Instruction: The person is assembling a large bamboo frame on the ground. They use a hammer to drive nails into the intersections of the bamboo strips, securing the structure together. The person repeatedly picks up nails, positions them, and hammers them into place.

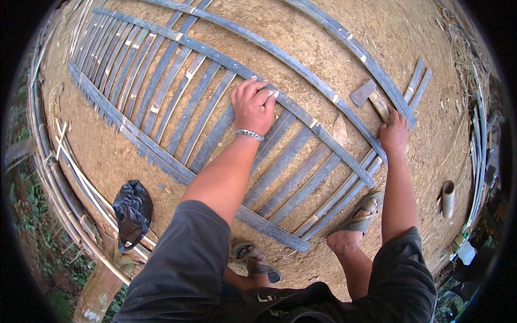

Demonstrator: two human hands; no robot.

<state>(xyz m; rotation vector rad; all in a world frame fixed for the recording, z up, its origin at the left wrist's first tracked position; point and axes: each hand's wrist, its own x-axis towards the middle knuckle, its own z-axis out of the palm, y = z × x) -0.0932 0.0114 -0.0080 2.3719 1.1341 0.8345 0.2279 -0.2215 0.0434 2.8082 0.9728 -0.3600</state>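
A panel of grey bamboo slats (177,107) lies flat on bare earth, its thin slats nailed across long rails. My left hand (253,105) presses palm-down on one long rail (215,56) near the panel's middle; a metal bracelet is on that wrist. My right hand (393,132) grips the wooden handle of a hatchet (371,97), whose grey blade rests on the ground beside the panel's right end. My sandalled feet (358,215) stand at the panel's near edge.
A black plastic bag (131,212) lies at the lower left by a stack of long bamboo poles (59,183). A short bamboo tube (447,198) lies at the right, with more poles (476,140) and a white bottle (466,252) beyond it.
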